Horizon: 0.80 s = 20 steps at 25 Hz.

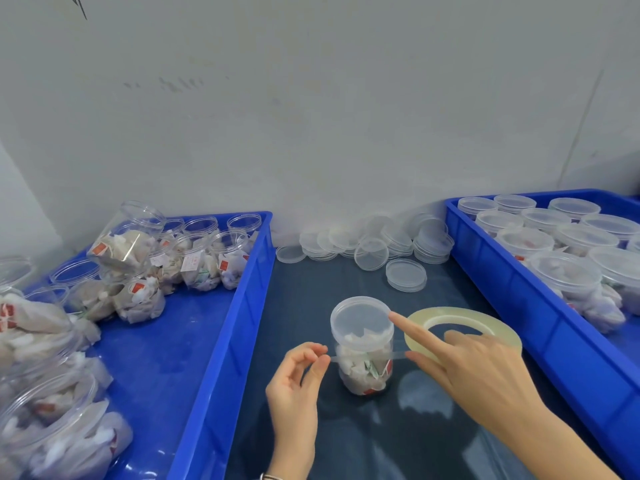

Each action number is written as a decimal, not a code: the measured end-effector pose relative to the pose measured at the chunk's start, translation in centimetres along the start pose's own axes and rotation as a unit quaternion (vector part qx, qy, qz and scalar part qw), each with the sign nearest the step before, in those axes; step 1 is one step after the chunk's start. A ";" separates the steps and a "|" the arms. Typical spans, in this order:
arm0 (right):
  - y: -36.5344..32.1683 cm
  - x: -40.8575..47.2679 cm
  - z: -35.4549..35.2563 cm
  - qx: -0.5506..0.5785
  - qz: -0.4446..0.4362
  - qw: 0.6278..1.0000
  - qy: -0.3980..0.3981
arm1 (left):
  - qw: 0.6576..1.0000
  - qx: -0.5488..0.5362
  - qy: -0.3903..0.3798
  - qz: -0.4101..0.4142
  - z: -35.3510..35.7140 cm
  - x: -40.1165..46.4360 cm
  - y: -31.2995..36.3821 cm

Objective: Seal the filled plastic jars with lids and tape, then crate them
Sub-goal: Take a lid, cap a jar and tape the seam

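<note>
Tape end (335, 357) is pinched by the left hand (298, 386) just left of the jar (364, 355). Right of the jar, the tape roll (462, 326) is gripped by the right hand (481, 367), forefinger touching the lid (361, 317). The jar stands on the table (346, 441) between two crates.

We see a filled jar (363, 358) standing upright on the dark tabletop (346, 441), between two blue crates. Its lid (361, 317) is on. Our left hand (298, 382) pinches the free end of a tape strip (398, 356) that runs across the jar's front to the tape roll (460, 327), which our right hand (478, 372) holds just right of the jar, index finger touching the lid's rim. Loose lids (381, 242) lie piled along the tabletop's far edge by the wall. The left crate (221, 358) holds open filled jars (145, 258); the right crate (526, 292) holds lidded jars (564, 275).
</note>
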State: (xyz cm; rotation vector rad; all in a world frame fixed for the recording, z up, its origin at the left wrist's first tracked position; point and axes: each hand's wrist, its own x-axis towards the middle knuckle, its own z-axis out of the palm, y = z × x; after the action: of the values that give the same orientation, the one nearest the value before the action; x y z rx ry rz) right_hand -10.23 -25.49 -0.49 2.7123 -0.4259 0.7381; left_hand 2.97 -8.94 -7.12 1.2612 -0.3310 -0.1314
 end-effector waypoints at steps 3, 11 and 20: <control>0.2 -0.1 0.5 -0.010 0.007 1.000 0.008 | 1.000 0.000 -0.014 -0.001 0.0 0.3 -0.4; 0.1 -0.1 0.6 -0.008 0.010 1.000 0.009 | 1.000 -0.013 -0.010 -0.007 0.1 0.7 -1.1; -0.1 0.3 0.8 0.011 0.016 1.000 0.023 | 1.000 -0.022 -0.014 -0.003 0.1 0.9 -1.4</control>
State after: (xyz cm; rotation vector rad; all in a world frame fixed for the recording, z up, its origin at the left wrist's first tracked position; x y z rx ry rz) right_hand -9.61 -25.77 -0.97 2.7092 -0.4546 0.8173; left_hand 3.88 -9.66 -8.28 1.2178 -0.3466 -0.1594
